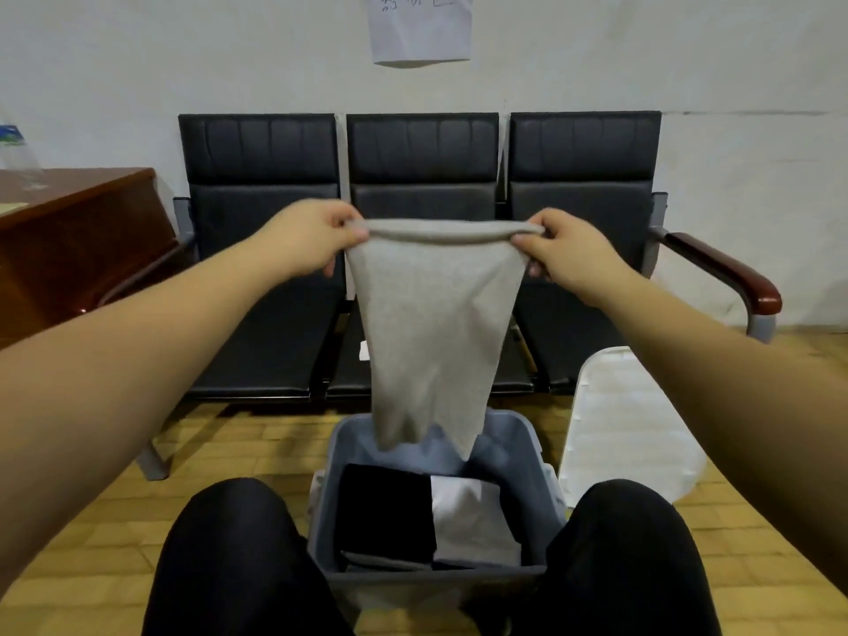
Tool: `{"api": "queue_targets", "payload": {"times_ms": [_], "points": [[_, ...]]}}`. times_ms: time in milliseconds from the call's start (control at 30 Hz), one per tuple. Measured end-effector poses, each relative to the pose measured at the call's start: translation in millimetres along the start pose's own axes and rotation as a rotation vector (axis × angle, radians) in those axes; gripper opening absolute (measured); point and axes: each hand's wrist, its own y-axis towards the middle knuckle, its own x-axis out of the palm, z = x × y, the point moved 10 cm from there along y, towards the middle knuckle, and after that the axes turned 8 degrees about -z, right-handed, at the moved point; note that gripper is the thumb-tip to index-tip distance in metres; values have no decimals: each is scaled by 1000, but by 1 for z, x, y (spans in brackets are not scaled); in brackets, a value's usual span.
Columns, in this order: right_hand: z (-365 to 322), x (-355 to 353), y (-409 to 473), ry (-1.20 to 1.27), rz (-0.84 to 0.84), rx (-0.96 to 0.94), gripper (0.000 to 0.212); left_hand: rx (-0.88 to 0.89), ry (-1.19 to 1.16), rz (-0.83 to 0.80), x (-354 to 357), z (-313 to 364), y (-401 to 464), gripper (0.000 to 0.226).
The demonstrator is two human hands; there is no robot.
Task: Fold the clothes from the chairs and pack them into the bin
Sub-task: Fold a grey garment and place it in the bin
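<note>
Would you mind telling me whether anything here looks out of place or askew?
Nothing looks damaged or spilled. The bin's white lid lies on the floor beside the grey bin, and a small white scrap sits on the middle chair seat.

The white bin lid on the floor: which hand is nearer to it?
Right. The right hand pinches the grey garment's top corner on the lid's side, above it; the left hand holds the opposite corner, farther away.
</note>
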Motion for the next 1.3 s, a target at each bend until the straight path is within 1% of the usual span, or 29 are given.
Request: {"api": "queue_targets", "payload": {"times_ms": [33, 67, 167, 233, 300, 367, 500, 633, 800, 900, 967, 1133, 1300], "points": [[16, 13, 4, 20, -53, 47, 13, -40, -32, -51, 18, -10, 5, 16], [30, 23, 7, 58, -86, 84, 14, -71, -124, -82, 34, -21, 11, 16], [63, 46, 16, 285, -140, 158, 18, -200, -561, -93, 72, -54, 26, 15], [80, 59, 24, 414, -147, 192, 19, -264, -788, -103, 97, -65, 33, 16], [93, 68, 34, 484, -137, 207, 16, -284, -942, -87, 113, -71, 45, 18], [102, 73, 46, 556, -120, 205, 13, -279, -1019, -58, 120, -75, 58, 18], [117, 81, 80, 652, -74, 191, 16, -219, -1004, -15, 122, -83, 94, 16], [138, 95, 126, 638, -55, 204, 16, -201, -930, -5, 128, -100, 140, 16], [173, 116, 191, 629, -11, 249, 10, -265, -865, 4, 148, -128, 215, 15], [196, 132, 224, 614, 11, 277, 7, -289, -853, 48, 162, -146, 257, 10], [210, 145, 241, 603, 7, 291, 7, -305, -846, 75, 172, -159, 277, 12], [239, 170, 257, 590, 8, 318, 7, -308, -839, 80, 191, -184, 295, 17], [256, 192, 232, 581, -44, 335, 18, -278, -826, -30, 222, -197, 270, 14]]}}
